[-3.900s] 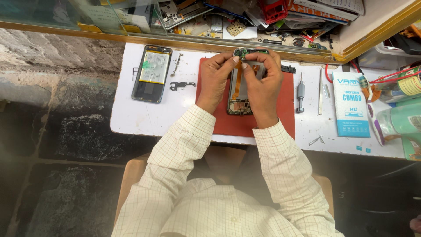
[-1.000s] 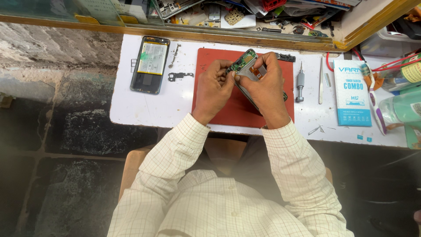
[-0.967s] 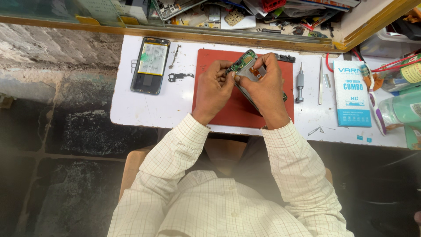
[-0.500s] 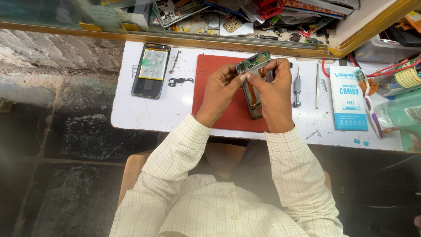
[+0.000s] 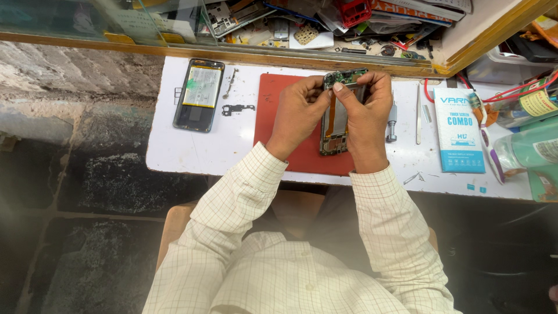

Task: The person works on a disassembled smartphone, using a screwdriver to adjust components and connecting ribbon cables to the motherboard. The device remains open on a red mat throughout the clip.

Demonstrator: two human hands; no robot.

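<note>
An opened phone [image 5: 335,125] with an orange flex strip lies lengthwise over the red work mat [image 5: 273,99] on the white tabletop. My left hand [image 5: 297,110] grips its left side near the top. My right hand [image 5: 367,110] holds the right side, thumb and fingers pinching a green circuit board [image 5: 346,77] at the phone's top end. Both hands touch the phone and partly hide it.
A second opened phone with a yellowish battery [image 5: 199,93] lies at the left, a small dark metal part [image 5: 237,109] and a thin strip beside it. Right of the mat: screwdriver [image 5: 392,119], tweezers [image 5: 418,107], blue-and-white packet [image 5: 458,131], teal bottle [image 5: 532,151]. Cluttered parts shelf [image 5: 325,23] behind.
The phone was held tilted a second ago; it now stands lengthwise above the mat, and both hands have shifted up to the green board at its top end.
</note>
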